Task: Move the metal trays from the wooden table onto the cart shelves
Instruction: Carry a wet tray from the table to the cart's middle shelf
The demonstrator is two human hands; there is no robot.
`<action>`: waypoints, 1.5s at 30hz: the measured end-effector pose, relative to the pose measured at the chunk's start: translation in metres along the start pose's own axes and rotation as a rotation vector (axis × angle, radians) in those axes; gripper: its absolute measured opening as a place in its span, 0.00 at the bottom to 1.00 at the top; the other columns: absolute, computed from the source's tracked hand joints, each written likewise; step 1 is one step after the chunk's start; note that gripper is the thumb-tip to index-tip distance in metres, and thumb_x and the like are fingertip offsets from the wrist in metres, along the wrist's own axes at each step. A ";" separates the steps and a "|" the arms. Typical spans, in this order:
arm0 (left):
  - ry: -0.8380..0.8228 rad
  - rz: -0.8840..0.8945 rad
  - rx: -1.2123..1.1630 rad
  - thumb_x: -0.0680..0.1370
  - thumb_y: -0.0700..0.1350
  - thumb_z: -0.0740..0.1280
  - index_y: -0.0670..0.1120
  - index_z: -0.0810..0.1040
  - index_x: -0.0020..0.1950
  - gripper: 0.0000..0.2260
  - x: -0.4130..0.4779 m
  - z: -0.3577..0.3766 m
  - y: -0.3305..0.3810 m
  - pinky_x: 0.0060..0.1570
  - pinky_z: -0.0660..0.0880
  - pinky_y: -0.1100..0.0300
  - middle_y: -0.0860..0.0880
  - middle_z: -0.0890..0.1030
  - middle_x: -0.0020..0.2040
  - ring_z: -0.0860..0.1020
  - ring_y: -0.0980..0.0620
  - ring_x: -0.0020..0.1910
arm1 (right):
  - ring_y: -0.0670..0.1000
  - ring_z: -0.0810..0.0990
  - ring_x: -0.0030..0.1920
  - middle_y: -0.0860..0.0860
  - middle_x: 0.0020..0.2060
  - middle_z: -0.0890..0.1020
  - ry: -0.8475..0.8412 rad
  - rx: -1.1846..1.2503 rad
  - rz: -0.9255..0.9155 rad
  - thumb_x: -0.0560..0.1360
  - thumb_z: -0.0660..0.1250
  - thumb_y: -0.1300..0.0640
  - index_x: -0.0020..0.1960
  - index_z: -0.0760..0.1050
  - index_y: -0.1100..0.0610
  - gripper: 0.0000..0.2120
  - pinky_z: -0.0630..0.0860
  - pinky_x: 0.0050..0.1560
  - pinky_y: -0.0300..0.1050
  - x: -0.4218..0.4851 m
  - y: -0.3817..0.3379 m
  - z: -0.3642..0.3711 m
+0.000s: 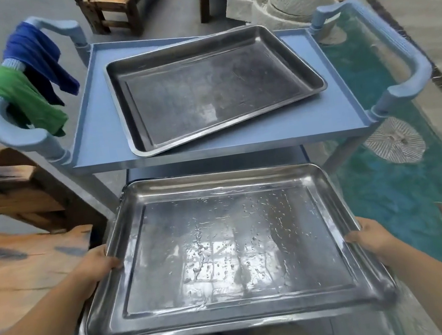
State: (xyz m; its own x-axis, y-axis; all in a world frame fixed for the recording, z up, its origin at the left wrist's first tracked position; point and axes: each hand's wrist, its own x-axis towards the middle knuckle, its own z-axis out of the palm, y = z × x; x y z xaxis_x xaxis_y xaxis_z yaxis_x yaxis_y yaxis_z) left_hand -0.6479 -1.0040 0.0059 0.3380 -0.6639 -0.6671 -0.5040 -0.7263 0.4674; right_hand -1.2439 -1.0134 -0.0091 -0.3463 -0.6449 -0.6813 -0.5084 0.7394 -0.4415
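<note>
One tray [211,89] sits beyond the hands on the top shelf [96,133]; left hand [95,270] and right hand [371,237] grip a second tray [226,251] (wet), probably bound for a lower shelf.

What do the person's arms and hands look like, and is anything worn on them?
Both forearms are bare up to the picture's lower edge: no sleeves show. The left hand and the right hand have no gloves, and no rings, watch or bracelet can be seen. No markings are visible.
</note>
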 end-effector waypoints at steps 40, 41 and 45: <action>0.257 0.346 0.063 0.70 0.34 0.70 0.40 0.77 0.45 0.06 0.395 0.105 0.120 0.37 0.74 0.56 0.38 0.79 0.42 0.79 0.39 0.41 | 0.60 0.79 0.58 0.65 0.59 0.79 0.281 -0.145 -0.392 0.71 0.73 0.63 0.62 0.76 0.68 0.21 0.74 0.62 0.51 0.414 -0.142 0.056; 0.257 0.349 0.072 0.70 0.33 0.70 0.39 0.77 0.46 0.06 0.399 0.107 0.120 0.36 0.72 0.58 0.39 0.79 0.42 0.78 0.41 0.39 | 0.61 0.77 0.62 0.65 0.63 0.77 0.269 -0.167 -0.384 0.71 0.73 0.62 0.65 0.73 0.68 0.24 0.72 0.63 0.49 0.417 -0.144 0.058; 0.292 0.342 0.094 0.70 0.34 0.72 0.35 0.78 0.55 0.14 0.422 0.110 0.119 0.39 0.70 0.57 0.37 0.79 0.48 0.76 0.43 0.40 | 0.62 0.73 0.65 0.65 0.67 0.73 0.290 -0.211 -0.397 0.73 0.72 0.60 0.68 0.69 0.69 0.27 0.69 0.55 0.43 0.430 -0.154 0.068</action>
State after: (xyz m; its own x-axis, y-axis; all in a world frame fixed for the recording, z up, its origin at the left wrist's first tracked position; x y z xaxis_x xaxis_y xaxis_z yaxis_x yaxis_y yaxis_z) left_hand -0.6526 -1.3506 -0.2841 0.3426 -0.8949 -0.2859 -0.6907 -0.4462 0.5691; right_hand -1.2615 -1.3913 -0.2740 -0.2835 -0.9161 -0.2837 -0.7819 0.3921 -0.4847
